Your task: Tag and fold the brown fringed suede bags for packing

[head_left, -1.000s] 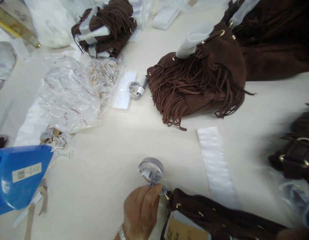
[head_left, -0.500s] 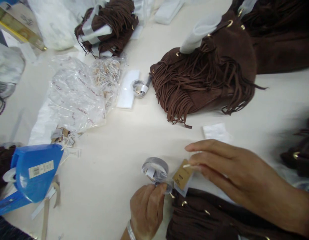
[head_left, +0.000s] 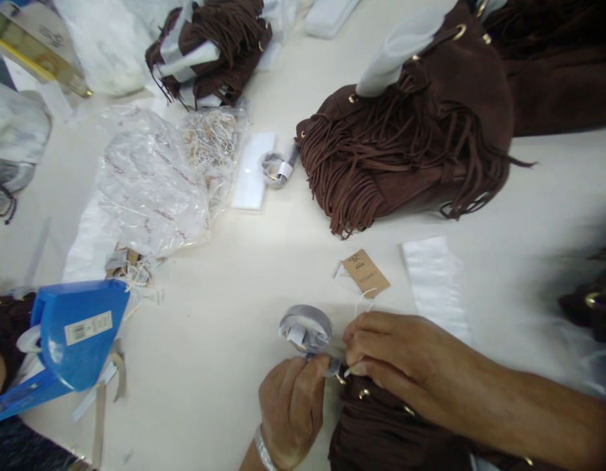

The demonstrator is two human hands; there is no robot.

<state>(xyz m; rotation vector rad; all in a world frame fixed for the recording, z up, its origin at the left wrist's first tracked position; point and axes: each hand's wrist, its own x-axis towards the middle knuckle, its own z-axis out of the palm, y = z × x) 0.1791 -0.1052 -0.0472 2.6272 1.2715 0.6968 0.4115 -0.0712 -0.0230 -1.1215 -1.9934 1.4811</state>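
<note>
My left hand (head_left: 291, 407) is closed in a pinch on the end of a wrapped grey strap coil (head_left: 305, 327) at the near edge of the table. My right hand (head_left: 389, 356) is closed beside it, pinching the white string of a brown paper tag (head_left: 365, 273) that lies on the table just beyond. Both hands meet at the gold eyelets on the rim of a brown suede fringed bag (head_left: 381, 432) under my right wrist.
A second brown fringed bag (head_left: 410, 157) lies at the back centre, more brown suede behind it at right. A clear plastic bag (head_left: 150, 183), a blue plastic holder (head_left: 72, 333), white foam strips (head_left: 433, 281) and another wrapped strap coil (head_left: 277, 169) lie on the cream table (head_left: 209, 327).
My right hand came in from the right with the tag, laid the tag on the table and closed on its string next to my left hand.
</note>
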